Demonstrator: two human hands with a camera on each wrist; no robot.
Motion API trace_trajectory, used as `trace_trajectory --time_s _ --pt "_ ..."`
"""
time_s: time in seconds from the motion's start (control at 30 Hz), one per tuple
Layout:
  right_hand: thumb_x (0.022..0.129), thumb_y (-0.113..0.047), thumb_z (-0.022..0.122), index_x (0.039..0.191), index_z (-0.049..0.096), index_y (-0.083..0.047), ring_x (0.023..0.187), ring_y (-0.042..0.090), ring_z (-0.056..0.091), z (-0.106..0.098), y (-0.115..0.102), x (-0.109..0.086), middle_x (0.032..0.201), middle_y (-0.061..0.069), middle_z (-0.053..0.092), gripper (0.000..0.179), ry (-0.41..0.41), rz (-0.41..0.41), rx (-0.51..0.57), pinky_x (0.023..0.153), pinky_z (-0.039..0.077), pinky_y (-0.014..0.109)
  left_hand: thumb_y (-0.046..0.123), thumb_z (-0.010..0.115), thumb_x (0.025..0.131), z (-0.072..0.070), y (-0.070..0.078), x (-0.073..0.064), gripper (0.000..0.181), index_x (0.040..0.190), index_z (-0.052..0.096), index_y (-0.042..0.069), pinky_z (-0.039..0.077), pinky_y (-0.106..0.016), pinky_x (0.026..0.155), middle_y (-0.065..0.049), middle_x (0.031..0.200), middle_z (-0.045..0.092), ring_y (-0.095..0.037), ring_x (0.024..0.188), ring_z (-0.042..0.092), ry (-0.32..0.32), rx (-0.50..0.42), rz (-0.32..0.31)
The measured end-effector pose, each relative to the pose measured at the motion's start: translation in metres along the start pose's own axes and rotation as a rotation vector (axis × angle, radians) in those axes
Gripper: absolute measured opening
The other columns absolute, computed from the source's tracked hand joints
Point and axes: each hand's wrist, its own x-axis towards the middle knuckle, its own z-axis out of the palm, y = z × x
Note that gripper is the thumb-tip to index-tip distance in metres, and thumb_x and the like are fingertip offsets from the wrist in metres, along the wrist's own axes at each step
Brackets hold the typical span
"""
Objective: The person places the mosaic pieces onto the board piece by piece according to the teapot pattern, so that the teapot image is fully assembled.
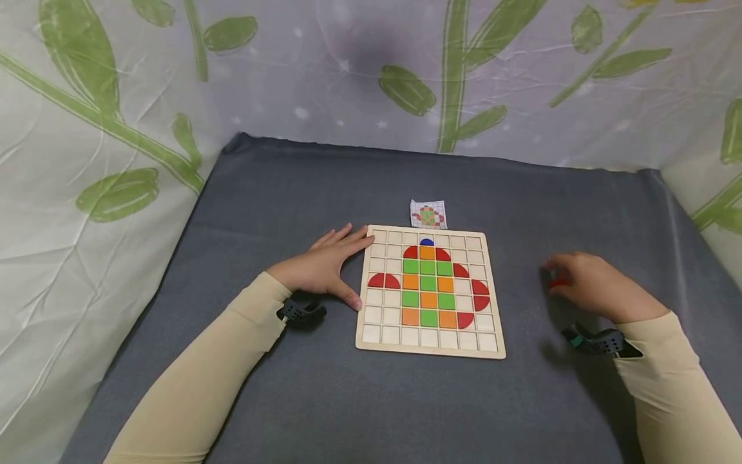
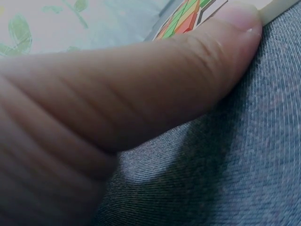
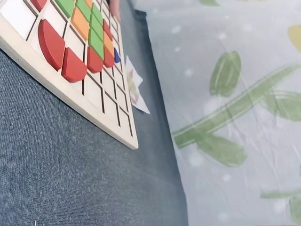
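Observation:
A square wooden grid board point(image 1: 429, 352) lies on the dark cloth, holding orange and green square tiles, red quarter-round tiles and a small blue half-round tile point(image 1: 426, 242). My left hand point(image 1: 319, 265) has its fingers spread along the board's left side; the thumb point(image 2: 188, 70) touches the edge, and a fingertip meets the top left corner. To the right of the board, apart from it, my right hand point(image 1: 597, 287) pinches a small red piece point(image 1: 560, 282) between thumb and fingers. Most of that piece is hidden, so its exact shape cannot be told.
A small printed pattern card point(image 1: 429, 214) lies against the board's far edge. Dark grey cloth point(image 1: 290, 399) covers the table. Behind and at the sides hangs a pale curtain point(image 1: 324, 84) with green leaves. Each wrist wears a black device.

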Motion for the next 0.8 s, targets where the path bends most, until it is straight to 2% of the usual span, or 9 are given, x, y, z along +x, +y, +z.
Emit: trace_trajectory --time_s 0.07,0.2,0.37,0.5,0.63,0.8 --pt "0.088 0.000 0.078 0.116 0.068 0.009 0.070 0.017 0.058 0.000 0.001 0.000 0.080 0.003 0.065 0.031 -0.004 0.009 0.016 0.067 0.051 0.042 0.056 0.097 0.066 0.000 0.000 0.000 0.135 0.170 0.020 0.021 -0.007 -0.050 0.131 0.001 0.178 0.004 -0.025 0.163 -0.010 0.000 -0.005 -0.005" --pt "0.090 -0.005 0.079 0.112 0.069 0.007 0.067 0.013 0.056 0.000 0.000 0.000 0.078 0.000 0.065 0.026 0.000 0.017 0.018 0.064 0.049 0.038 0.056 0.097 0.065 0.000 -0.001 0.001 0.135 0.170 0.020 0.022 -0.006 -0.049 0.131 0.001 0.178 0.005 -0.024 0.164 -0.009 0.000 -0.005 -0.009" --pt "0.089 -0.011 0.078 0.090 0.071 -0.004 0.064 0.012 0.055 0.000 -0.004 0.001 0.073 -0.004 0.063 0.010 0.022 0.020 0.006 0.060 0.046 0.036 0.056 0.097 0.066 0.000 -0.001 0.001 0.135 0.170 0.020 0.021 -0.006 -0.048 0.131 0.000 0.177 0.006 -0.025 0.164 -0.009 0.003 -0.005 0.002" --pt "0.087 -0.012 0.075 0.075 0.068 -0.013 0.060 0.011 0.051 0.001 -0.012 0.004 0.065 -0.008 0.060 0.014 0.005 0.029 0.035 0.057 0.042 0.032 0.056 0.097 0.066 0.001 -0.002 0.001 0.135 0.170 0.020 0.021 -0.005 -0.048 0.131 0.001 0.177 0.005 -0.025 0.164 -0.009 0.002 0.004 0.005" --pt "0.087 -0.012 0.074 0.075 0.071 -0.014 0.058 0.011 0.049 0.002 -0.024 0.008 0.064 -0.008 0.059 0.012 -0.013 0.028 0.029 0.055 0.041 0.032 0.056 0.097 0.066 0.001 -0.002 0.001 0.134 0.170 0.020 0.020 -0.006 -0.048 0.131 0.000 0.177 0.005 -0.025 0.164 -0.008 -0.001 0.004 0.005" --pt "0.088 -0.013 0.077 0.084 0.075 -0.011 0.060 0.013 0.051 0.001 -0.049 0.015 0.069 -0.005 0.061 0.005 0.002 -0.008 0.038 0.056 0.042 0.032 0.055 0.097 0.066 0.000 0.000 0.000 0.134 0.170 0.021 0.019 -0.006 -0.048 0.131 0.000 0.177 0.005 -0.026 0.164 -0.008 0.001 -0.004 0.007"
